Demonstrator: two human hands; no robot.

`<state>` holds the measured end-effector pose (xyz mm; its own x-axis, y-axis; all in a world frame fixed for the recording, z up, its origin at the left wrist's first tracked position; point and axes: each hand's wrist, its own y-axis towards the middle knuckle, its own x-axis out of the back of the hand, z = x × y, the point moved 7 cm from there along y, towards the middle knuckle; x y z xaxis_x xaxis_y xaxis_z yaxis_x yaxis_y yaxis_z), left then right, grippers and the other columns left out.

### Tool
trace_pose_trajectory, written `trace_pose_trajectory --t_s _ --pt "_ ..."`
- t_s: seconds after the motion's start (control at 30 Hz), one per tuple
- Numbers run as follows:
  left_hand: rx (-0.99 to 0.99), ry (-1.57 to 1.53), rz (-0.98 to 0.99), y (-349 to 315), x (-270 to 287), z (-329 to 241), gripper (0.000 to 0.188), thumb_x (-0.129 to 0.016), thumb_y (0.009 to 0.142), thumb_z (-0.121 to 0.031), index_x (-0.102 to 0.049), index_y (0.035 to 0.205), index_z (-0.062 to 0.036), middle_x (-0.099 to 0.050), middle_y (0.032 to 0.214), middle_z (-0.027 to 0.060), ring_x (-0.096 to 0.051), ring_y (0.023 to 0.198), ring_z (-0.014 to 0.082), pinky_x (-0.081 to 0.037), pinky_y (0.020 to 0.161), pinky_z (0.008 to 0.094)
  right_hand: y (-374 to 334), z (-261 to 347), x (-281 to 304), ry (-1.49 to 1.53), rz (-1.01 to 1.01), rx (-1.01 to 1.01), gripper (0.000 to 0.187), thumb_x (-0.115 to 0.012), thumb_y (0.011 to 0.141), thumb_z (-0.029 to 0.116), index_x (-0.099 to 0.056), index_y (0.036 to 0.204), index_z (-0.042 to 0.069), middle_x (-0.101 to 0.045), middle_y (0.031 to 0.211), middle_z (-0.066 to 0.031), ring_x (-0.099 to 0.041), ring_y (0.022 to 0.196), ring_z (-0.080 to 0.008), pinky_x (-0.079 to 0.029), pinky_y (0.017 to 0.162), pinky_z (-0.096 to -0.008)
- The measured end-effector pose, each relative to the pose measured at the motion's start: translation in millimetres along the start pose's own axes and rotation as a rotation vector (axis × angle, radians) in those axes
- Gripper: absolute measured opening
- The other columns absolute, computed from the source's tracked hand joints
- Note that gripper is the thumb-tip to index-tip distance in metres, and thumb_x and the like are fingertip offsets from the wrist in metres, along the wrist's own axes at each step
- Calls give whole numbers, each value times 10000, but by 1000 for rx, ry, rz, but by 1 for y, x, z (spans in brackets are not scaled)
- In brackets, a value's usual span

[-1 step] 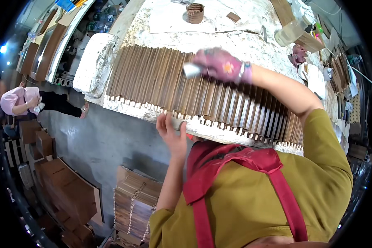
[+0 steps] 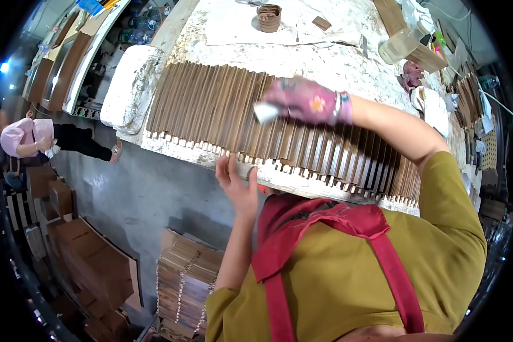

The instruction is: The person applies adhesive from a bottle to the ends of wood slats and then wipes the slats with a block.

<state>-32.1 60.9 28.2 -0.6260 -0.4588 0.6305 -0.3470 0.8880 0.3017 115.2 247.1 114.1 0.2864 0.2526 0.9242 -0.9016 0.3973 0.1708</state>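
Standing at far left: a co-worker (image 2: 25,139) in a pink top and dark trousers.
White bundle (image 2: 132,88): lying at the left end of my bench (image 2: 330,60), just beside the strips.
Floor stack (image 2: 185,282): brown boards, below the bench.
Wooden strips (image 2: 211,108): brown, side by side in a long row across the bench, pale ends toward me.
My left hand (image 2: 237,185): bare, at the bench's near edge, thumb and fingers apart; whether the tips touch the strip ends — I cannot tell.
White pad (image 2: 265,113): over the middle strips.
My right hand (image 2: 308,102): in a pinkish-purple glove, a little blurred — fingers clamped on the pad.
Clear bottle (image 2: 402,45): tilted, at the far right.
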Motion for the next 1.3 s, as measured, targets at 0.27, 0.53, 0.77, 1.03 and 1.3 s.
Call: trace_pose_trajectory --t_s 0.27,0.53,0.77,1.03,1.3 --pt "45 48 62 -6 -15 -8 625 -680 851 -159 -412 1403 -40 -315 1445 203 -310 1347 380 -267 1070 478 11 39 -25 -3 4 77 392 -604 865 241 -531 1230 118 -617 1048 -84 -639 892 -253 -495 810 -401" --pt "-33 90 16 -9 -15 -13 612 -654 850 -117 -410 1403 -22 -320 1422 217 -341 1308 390 -299 1057 479 14 40 -20 63 -79 45 374 -609 830 203 -530 1180 97 -586 972 -81 -623 857 -263 -486 762 -408" --pt "-39 66 -10 -13 -8 -20 575 -631 860 -75 -421 1394 -34 -364 1390 201 -371 1282 374 -315 1042 459 -15 37 0 178 -27 67 255 -606 856 212 -591 1097 132 -605 929 -103 -639 871 -278 -512 750 -427" --pt "0 58 141 -24 -24 -31 633 -623 888 -178 -337 1427 -11 -383 1380 206 -364 1291 373 -278 1051 466 -42 32 -13 -69 -17 20 253 -596 883 159 -575 1130 107 -628 977 -102 -656 847 -212 -542 706 -377" --pt "-32 114 82 -25 -30 -24 628 -637 870 -228 -387 1412 -32 -433 1369 176 -414 1274 320 -291 1026 448 -19 31 -16 97 -58 -59 390 -616 858 164 -540 1240 138 -610 1087 -94 -610 969 -287 -455 860 -435"
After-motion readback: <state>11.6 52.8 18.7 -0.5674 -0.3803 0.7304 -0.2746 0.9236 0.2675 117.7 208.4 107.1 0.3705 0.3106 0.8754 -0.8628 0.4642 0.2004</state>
